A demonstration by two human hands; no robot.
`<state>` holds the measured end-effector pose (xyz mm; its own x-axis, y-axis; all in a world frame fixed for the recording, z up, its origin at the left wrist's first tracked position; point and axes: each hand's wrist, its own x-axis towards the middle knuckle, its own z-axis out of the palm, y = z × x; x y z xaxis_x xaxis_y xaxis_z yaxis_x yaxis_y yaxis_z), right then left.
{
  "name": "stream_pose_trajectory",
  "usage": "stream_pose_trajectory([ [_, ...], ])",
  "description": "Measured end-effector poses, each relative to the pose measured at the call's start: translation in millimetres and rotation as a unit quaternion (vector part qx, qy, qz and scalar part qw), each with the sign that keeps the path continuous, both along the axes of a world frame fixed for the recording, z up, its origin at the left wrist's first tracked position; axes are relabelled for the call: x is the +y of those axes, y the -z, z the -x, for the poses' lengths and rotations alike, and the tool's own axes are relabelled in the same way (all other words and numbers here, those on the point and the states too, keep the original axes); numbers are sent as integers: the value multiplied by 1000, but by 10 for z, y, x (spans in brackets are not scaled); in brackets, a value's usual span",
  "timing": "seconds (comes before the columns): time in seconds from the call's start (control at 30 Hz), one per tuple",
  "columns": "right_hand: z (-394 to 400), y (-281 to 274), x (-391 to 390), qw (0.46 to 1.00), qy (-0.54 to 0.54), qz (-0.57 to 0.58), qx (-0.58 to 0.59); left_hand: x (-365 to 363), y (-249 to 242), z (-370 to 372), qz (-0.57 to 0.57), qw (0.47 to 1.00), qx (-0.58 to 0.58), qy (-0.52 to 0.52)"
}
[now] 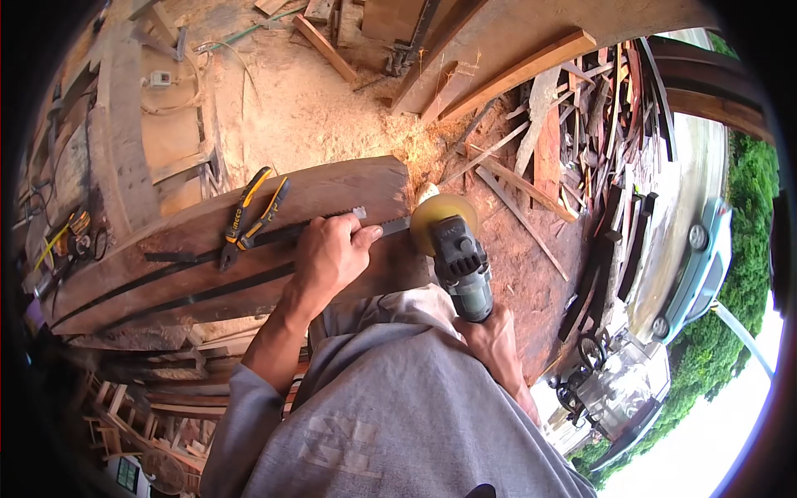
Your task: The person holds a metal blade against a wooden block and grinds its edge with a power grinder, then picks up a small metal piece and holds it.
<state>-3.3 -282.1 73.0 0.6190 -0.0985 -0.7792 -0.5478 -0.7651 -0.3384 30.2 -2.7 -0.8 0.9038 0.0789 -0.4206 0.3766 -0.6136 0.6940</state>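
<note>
My left hand (334,253) is closed over a long dark saw blade (394,226), pressing it onto a thick wooden plank (349,178). My right hand (491,332) grips the body of an angle grinder (466,270). The grinder's yellowish disc (442,217) is at the blade's right end, by the plank's edge; whether they touch cannot be made out. A light toothed piece (359,212) shows just beyond my left fingers. Pliers (251,214) with yellow and black handles lie with handles apart on the plank, left of that hand. A short dark strip (169,257) is farther left.
Sawdust (290,108) covers the ground ahead. A timber beam (523,73) and a heap of scrap wood (610,108) are at the upper right. Another tool with a yellow part (79,222) lies far left. A motorcycle (589,353) and a car (697,270) stand outside.
</note>
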Motion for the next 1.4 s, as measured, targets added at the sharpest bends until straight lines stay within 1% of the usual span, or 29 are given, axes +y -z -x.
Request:
stream_pose_trajectory([
  [0.07, -38, -20, 39, 1000, 17, 9, 19, 14, 18, 1, 1, 1000, -4, -3],
  [0.13, -36, -13, 34, 1000, 0, 7, 12, 30, 27, 10, 3, 1000, -4, -5],
  [0.23, -21, -71, 16, 999, 14, 11, 30, -13, 27, 22, 9, 1000, 0, -1],
  [0.43, -26, -29, -20, 1000, -9, -7, 7, 7, -13, -7, -11, 999, 38, 10],
  [0.5, -80, -64, 22, 999, 13, 13, 51, -5, -42, -29, -9, 999, 36, 9],
  [0.6, -54, -61, -35, 999, 4, 15, 38, 3, -52, -29, -14, 1000, 24, 5],
  [0.63, -7, -72, -93, 999, -5, 33, 31, 16, -35, -20, -16, 1000, 23, 0],
  [0.67, -4, -108, -142, 999, -9, 32, 32, 20, 1, -2, -11, 1000, 1, -1],
  [0.7, 7, -163, -188, 999, 10, 32, 27, 18, 24, 14, -4, 1000, -21, 2],
  [0.73, 28, -216, -213, 999, 30, 34, 22, 15, 24, 16, -1, 1000, -18, 3],
  [0.8, 24, -240, -213, 998, 37, 48, 9, 8, -7, -21, 6, 1000, 4, -2],
  [0.87, 14, -152, -173, 998, 39, 19, -33, 6, 13, -23, 7, 1000, 17, 3],
  [0.9, 1, -80, -125, 997, 29, 19, -65, -14, 44, 0, -2, 1000, -8, -2],
  [0.93, -31, -23, -52, 997, 21, 15, -68, -18, 48, 24, -12, 999, -31, -8],
  [0.97, -72, 35, 32, 995, 23, -2, -101, -17, 41, 36, -16, 999, -34, -16],
  [1.03, -91, 235, 120, 984, 28, -21, -177, -37, 15, 25, -38, 999, 10, -12],
  [1.07, -86, 369, 79, 986, 15, -12, -167, -39, 11, 28, -39, 999, 8, -20],
  [1.13, -157, 437, 127, 988, -19, -4, -153, -30, 11, 20, -28, 1000, -5, -13],
  [1.2, -162, 534, 109, 984, -37, -25, -173, -8, 0, 4, -18, 1000, -15, -16],
  [1.23, -173, 561, 105, 980, -46, -43, -189, 5, -7, -1, -7, 1000, -22, -9],
  [1.4, -262, 554, 97, 977, -78, -37, -194, -14, 88, 7, -16, 1000, -24, -11],
])
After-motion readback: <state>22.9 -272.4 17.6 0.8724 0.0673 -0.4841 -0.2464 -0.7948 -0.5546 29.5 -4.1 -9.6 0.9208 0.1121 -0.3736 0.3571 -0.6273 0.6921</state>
